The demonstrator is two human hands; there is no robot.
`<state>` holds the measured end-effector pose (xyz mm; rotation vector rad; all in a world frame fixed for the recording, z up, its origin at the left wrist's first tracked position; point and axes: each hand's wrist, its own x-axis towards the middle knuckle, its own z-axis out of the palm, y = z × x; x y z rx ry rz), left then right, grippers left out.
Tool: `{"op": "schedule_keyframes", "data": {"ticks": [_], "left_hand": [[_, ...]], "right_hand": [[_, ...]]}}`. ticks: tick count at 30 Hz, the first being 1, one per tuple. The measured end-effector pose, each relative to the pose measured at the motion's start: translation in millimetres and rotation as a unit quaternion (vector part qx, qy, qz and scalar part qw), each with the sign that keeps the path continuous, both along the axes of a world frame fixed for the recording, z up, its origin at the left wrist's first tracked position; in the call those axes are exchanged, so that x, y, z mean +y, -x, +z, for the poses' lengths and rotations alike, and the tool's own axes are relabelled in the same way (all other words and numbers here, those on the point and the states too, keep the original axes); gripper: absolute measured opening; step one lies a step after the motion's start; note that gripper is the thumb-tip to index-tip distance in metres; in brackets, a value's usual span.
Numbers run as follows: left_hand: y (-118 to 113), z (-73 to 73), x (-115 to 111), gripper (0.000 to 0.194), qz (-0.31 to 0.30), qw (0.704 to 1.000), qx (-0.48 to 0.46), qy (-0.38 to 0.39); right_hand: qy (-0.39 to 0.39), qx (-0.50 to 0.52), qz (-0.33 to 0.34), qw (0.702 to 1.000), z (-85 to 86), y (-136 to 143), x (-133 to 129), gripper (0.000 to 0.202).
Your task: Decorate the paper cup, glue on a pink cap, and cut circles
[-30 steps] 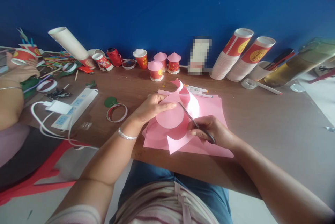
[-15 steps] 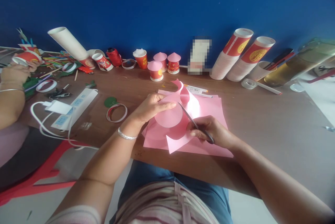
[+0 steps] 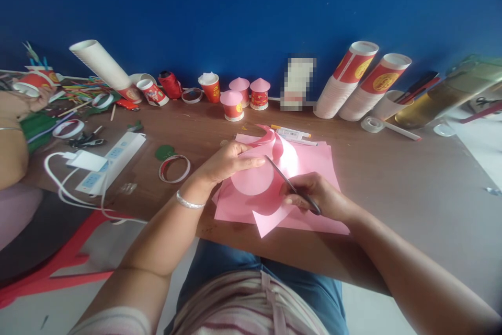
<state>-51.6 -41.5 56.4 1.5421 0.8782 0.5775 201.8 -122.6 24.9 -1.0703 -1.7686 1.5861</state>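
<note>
My left hand (image 3: 231,161) pinches a pink paper circle (image 3: 253,179) between thumb and fingers. Dark-handled scissors (image 3: 288,182) are in my right hand (image 3: 309,194), their blades pointing up and left to the circle's upper right edge, close to my left thumb. A curled pink offcut (image 3: 288,152) rises behind the blades, and its pointed lower end hangs below my right hand. Whether the offcut is still joined to the circle, I cannot tell. Beneath both hands lies a stack of pink paper sheets (image 3: 321,160) on the brown table.
Three cups with pink cone tops (image 3: 232,107) stand near the blue wall. Tall paper cup stacks (image 3: 341,89) lean at right beside a tea-coloured bottle (image 3: 431,100). At left are a power strip (image 3: 117,154), tape rolls (image 3: 174,169) and another person's hand (image 3: 37,102) holding a paper cup.
The circle has turned and tipped slightly downward, and the offcut's lower point has swung down and right. Both my hands stay nearly in place. The other person's arm has shifted left.
</note>
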Motion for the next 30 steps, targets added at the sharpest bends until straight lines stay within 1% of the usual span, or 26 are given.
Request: {"op": "schedule_keyframes", "data": {"ticks": [5,12,16,20,26,30], "left_hand": [[1.4,0.4,0.7,0.036,-0.016,1.000,0.016,0.017],[1.4,-0.3,1.4,0.037,-0.031,0.998,-0.009,0.045],[1.4,0.0,1.4,0.034,-0.028,0.999,-0.010,0.032],[1.7,0.4,1.4,0.031,-0.031,0.999,-0.010,0.040],[2.2,-1.4,2.1,0.038,-0.046,0.998,0.026,0.018],[0.8,-0.8,1.4,0.034,-0.053,0.998,0.017,0.020]], "right_hand": [[0.005,-0.008,0.007,1.000,1.5,-0.4,0.8,0.051],[0.000,0.006,0.007,1.000,0.9,0.9,1.3,0.051],[0.001,0.008,0.005,1.000,1.2,1.4,1.1,0.050],[0.004,0.010,0.006,1.000,2.1,1.8,1.0,0.050],[0.020,0.014,0.005,1.000,1.9,2.6,1.0,0.051],[0.025,0.013,0.002,1.000,2.0,3.9,0.6,0.052]]}}
